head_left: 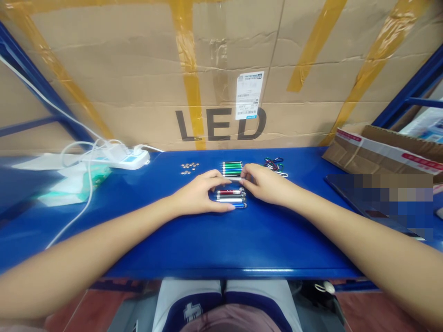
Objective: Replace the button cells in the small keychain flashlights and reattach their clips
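Small metal keychain torches lie in two rows on the blue table (pixel 214 240). The far row (pixel 231 168) has green, black and silver ones; the near row (pixel 231 197) has a red, a silver and a blue one. My left hand (pixel 200 193) rests on the near row's left ends, its fingers curled around a silver torch (pixel 231 178) between the rows. From the right, my right hand (pixel 265 184) pinches that torch's other end with fingertips together.
Several small round button cells (pixel 189 168) lie left of the torches. Coloured carabiner clips (pixel 275 163) lie to the right. A white power strip (pixel 126 159) with cables sits at the left. An open cardboard box (pixel 380 150) is at right; a large LED carton (pixel 221 69) stands behind.
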A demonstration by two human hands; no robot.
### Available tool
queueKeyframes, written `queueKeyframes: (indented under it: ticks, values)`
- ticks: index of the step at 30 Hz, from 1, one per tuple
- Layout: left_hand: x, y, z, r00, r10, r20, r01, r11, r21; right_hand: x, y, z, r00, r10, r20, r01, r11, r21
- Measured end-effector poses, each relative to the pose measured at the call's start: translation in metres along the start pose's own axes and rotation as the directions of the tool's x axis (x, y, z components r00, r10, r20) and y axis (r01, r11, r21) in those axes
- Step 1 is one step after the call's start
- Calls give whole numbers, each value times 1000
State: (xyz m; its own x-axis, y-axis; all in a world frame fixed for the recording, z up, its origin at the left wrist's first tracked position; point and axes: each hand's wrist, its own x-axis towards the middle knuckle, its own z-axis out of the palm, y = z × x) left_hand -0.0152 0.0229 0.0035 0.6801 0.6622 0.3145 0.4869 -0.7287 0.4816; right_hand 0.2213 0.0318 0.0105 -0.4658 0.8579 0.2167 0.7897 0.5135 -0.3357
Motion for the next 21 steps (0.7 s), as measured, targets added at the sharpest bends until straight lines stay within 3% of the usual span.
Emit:
queueKeyframes:
  ticks: [8, 17, 21]
  values:
    - [3, -4, -1, 973, -40, -227, 62, 994, 89, -1, -7, -5, 989, 14, -147, 10, 987, 160]
    - [3, 1, 0, 955, 87, -283, -43, 987, 157, -8, -26, -6, 953, 0, -302, 139, 888, 438]
    - [0, 5, -1, 947, 197, -255, -105, 937, 332, -7, -32, -7, 970, 117, -213, 35, 800, 599]
